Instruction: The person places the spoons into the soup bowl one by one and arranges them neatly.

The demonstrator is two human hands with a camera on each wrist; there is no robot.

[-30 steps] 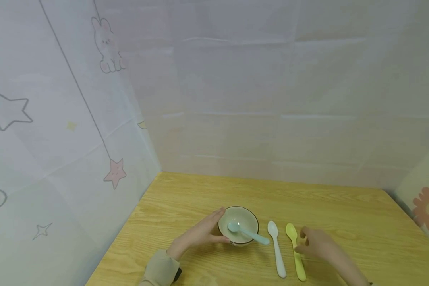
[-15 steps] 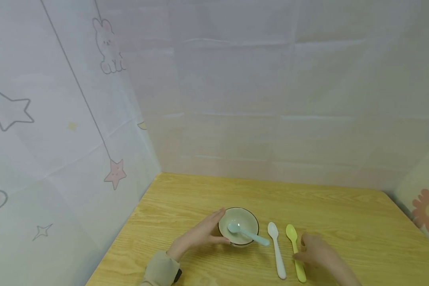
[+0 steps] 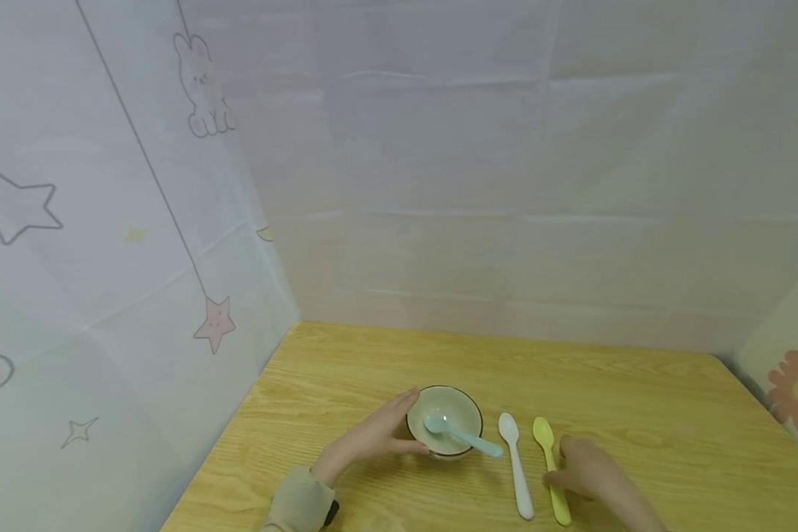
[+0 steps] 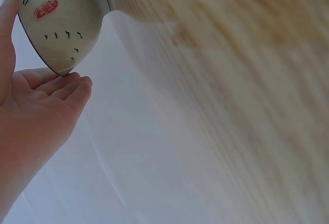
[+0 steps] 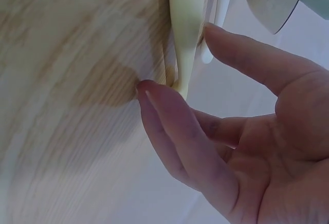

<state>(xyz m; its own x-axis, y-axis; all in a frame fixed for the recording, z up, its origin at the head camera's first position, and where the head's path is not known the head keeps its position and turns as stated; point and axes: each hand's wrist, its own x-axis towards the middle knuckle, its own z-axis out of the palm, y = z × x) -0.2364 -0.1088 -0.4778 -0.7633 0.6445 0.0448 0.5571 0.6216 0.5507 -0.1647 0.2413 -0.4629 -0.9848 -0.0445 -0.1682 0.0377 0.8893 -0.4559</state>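
My left hand (image 3: 375,436) holds the side of a small cream bowl (image 3: 462,405) with a dark rim, thumb at the near edge and fingers at the far edge. Its outer wall (image 4: 77,23) carries a painted flower pattern. A light blue spoon (image 3: 482,445) leans in the bowl, handle over the rim toward the right. At the yellow spoon (image 3: 543,432), my right hand (image 3: 588,467) straddles the handle close to the wood. In the right wrist view the thumb is right at the spoon's handle (image 5: 187,18), while a gap shows between the handle and the bent fingers (image 5: 177,116).
Between the bowl and the yellow spoon lies a white spoon (image 3: 517,473), roughly parallel to the yellow one. All stand on a wood-grain table (image 3: 372,355). Pale printed sheets (image 3: 439,185) hang behind the table and along its left side.
My right hand has moved slightly down and left to the yellow spoon's handle, its thumb now across it. The left hand and bowl stay in place.
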